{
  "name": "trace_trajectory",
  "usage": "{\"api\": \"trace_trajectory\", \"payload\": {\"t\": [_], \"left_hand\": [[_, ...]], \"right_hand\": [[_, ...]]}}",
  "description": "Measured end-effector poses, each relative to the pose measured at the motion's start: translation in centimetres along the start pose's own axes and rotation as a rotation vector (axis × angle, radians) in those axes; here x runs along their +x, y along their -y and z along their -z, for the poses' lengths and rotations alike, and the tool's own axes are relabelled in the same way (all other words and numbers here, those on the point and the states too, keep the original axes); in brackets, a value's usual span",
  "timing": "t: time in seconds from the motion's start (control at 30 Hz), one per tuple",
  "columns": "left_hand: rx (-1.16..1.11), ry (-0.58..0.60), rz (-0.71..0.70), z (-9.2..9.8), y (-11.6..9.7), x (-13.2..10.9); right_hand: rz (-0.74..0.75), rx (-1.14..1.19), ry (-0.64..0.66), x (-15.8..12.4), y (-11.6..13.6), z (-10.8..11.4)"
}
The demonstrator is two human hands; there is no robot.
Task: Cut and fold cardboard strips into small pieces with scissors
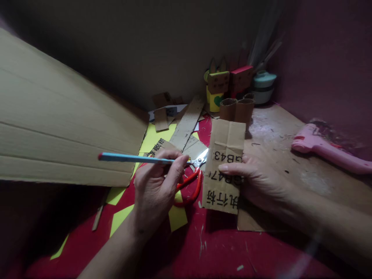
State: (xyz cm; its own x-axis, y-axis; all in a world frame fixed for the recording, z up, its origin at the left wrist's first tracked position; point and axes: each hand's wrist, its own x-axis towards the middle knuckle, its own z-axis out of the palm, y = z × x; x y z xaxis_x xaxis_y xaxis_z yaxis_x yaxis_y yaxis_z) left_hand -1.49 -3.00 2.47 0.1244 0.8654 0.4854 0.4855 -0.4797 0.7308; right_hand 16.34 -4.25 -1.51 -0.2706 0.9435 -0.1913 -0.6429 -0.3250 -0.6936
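My left hand point(158, 190) is closed around a blue pencil point(128, 158) with a dark red end. The pencil lies nearly level, its other end toward the cardboard. My right hand point(255, 180) pinches a creased piece of brown cardboard point(225, 139) with the thumb on its printed face. Mirror-reversed characters show on that face, and the fingers behind it are hidden. Between my hands lie scissors point(196, 182) with red handles, partly covered by my left hand and the cardboard.
A large cardboard panel point(64, 116) stands at left. Yellow paper point(122, 219) and cardboard scraps point(186, 124) lie on the red surface. Behind are cardboard tubes point(228, 109), box-headed figures point(218, 83) and a lidded pot point(264, 87). A pink glue gun point(328, 149) lies right, on a board point(281, 143).
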Motion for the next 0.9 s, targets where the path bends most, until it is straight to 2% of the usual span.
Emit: {"api": "trace_trajectory", "payload": {"t": [0.33,0.43,0.5,0.6,0.7,0.8,0.83,0.9], "left_hand": [[-0.089,-0.031,0.146,0.0,-0.5,0.3],[-0.024,-0.048,0.082,0.3,0.0,0.5],[0.076,-0.025,-0.025,0.9,0.7,0.7],[0.329,0.066,-0.225,2.6,3.0,0.8],[0.704,0.244,-0.369,5.2,6.2,0.5],[0.927,0.373,-0.331,7.2,8.5,0.0],[0.943,0.408,-0.309,7.6,8.7,0.0],[0.878,0.394,-0.234,7.5,7.8,0.0]], "right_hand": [[0.015,-0.011,0.007,0.2,0.1,0.1],[0.022,-0.023,-0.002,0.3,0.0,0.1],[0.028,-0.029,-0.002,0.4,-0.1,0.2],[0.032,-0.032,0.020,0.5,-0.1,0.4],[0.036,-0.039,0.033,0.6,-0.3,0.7],[0.050,-0.032,0.035,0.7,-0.5,0.9],[0.050,-0.031,0.033,0.7,-0.6,1.0],[0.047,-0.030,0.031,0.7,-0.7,1.0]]}}
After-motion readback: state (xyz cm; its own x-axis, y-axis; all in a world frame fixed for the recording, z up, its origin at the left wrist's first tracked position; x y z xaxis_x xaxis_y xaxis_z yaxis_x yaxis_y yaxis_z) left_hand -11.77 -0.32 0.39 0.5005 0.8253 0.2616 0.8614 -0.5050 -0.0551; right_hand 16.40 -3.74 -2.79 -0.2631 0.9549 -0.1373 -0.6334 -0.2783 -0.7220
